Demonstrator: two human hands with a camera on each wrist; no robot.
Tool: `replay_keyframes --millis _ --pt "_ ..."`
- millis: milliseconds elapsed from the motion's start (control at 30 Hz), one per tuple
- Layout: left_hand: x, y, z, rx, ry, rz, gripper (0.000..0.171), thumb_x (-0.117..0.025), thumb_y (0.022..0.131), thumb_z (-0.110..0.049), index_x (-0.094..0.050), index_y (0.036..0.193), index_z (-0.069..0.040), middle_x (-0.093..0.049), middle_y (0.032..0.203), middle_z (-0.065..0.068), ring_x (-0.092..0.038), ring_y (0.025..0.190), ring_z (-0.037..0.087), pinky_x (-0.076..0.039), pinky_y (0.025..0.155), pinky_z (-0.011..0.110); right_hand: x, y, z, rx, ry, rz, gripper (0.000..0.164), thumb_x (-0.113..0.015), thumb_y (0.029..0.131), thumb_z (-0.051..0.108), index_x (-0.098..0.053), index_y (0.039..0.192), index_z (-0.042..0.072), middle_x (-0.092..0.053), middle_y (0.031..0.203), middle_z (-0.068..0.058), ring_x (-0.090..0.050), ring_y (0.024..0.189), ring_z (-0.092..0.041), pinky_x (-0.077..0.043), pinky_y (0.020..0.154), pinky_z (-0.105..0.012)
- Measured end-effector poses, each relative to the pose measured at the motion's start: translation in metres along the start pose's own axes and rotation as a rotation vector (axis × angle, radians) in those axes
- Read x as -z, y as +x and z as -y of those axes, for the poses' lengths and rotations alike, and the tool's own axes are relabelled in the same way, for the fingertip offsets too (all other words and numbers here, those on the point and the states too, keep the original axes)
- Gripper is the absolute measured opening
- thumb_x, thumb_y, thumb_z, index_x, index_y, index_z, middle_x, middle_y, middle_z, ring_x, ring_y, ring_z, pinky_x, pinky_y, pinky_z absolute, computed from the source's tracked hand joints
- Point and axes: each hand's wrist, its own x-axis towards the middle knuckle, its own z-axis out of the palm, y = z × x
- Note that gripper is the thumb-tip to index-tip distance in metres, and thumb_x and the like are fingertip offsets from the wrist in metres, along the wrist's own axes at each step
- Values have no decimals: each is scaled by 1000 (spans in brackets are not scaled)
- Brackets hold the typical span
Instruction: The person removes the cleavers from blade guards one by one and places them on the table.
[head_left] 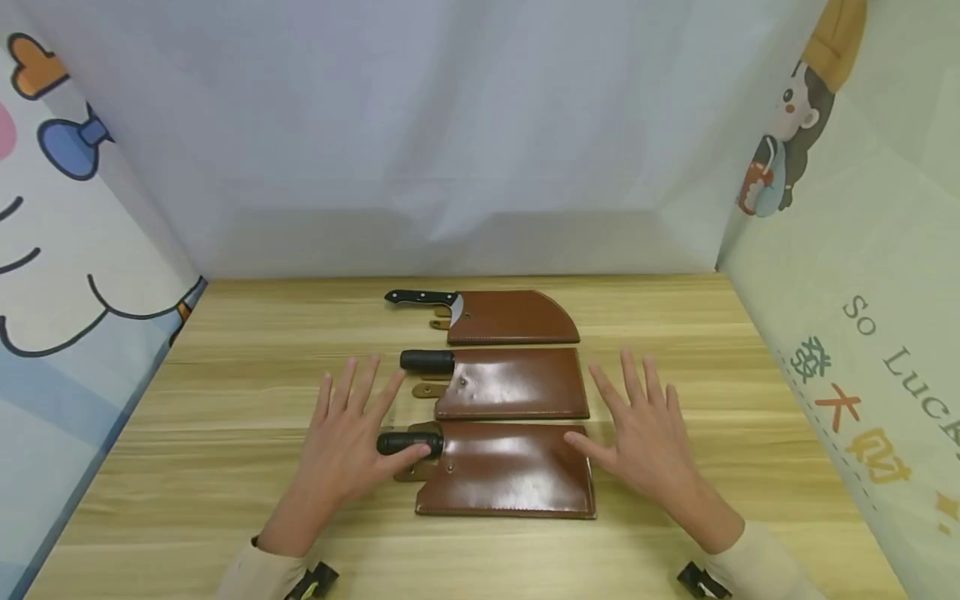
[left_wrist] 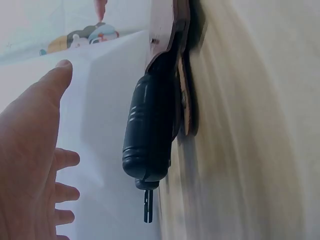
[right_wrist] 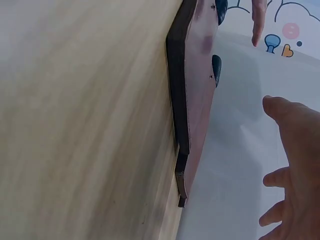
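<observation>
Three cleavers in brown leather sheaths lie in a column, handles to the left. The far cleaver has a riveted black handle and a curved sheath corner. Below it are the middle cleaver and the near cleaver, both with round black handles. My left hand is spread over the left side, its thumb over the near cleaver's handle but apart from it in the left wrist view. My right hand is spread at the right ends of the sheaths, raised above the table and holding nothing.
The cleavers lie on a wood-grain table. A pale curtain hangs along the back edge. Printed cloth panels stand at the left and the right. Small leather straps stick out beside the handles.
</observation>
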Motion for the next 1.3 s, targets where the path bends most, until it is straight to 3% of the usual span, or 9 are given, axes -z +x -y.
replay_keyframes --millis 233,567,900,1067,1300 --pt "-1 -11 -3 -23 13 39 105 -51 83 -86 -29 163 -22 -18 169 16 -11 156 41 -9 124 61 1 -10 0 33 -2 -9 98 -66 82 75 -40 158 19 -22 166 -26 -17 151 -52 -29 107 -77" --pt "-7 -22 -2 -100 -57 64 96 -59 86 -77 -41 158 -16 -32 165 15 -28 151 41 -21 122 59 -1 -27 8 100 -35 81 96 -59 87 76 -34 161 20 -29 166 -16 -24 150 -50 -33 109 -72" --pt "-19 -18 11 -204 -198 110 92 -65 87 -71 -44 156 -13 -40 161 15 -34 149 40 -25 120 59 -16 -34 16 197 11 98 99 -59 86 79 -38 160 17 -35 163 -15 -30 149 -46 -39 107 -68" --pt "-24 -14 19 -213 -279 145 88 -70 87 -65 -48 153 -11 -45 157 15 -37 147 41 -25 121 58 -23 -35 20 223 52 156 104 -59 82 83 -36 160 18 -30 164 -20 -29 149 -47 -39 107 -68" --pt "-30 -12 24 -199 -302 160 80 -71 87 -62 -54 149 -14 -51 152 13 -44 142 39 -32 117 59 -27 -35 22 227 122 230 117 -63 74 86 -30 163 18 -23 166 -23 -27 149 -48 -35 111 -67"
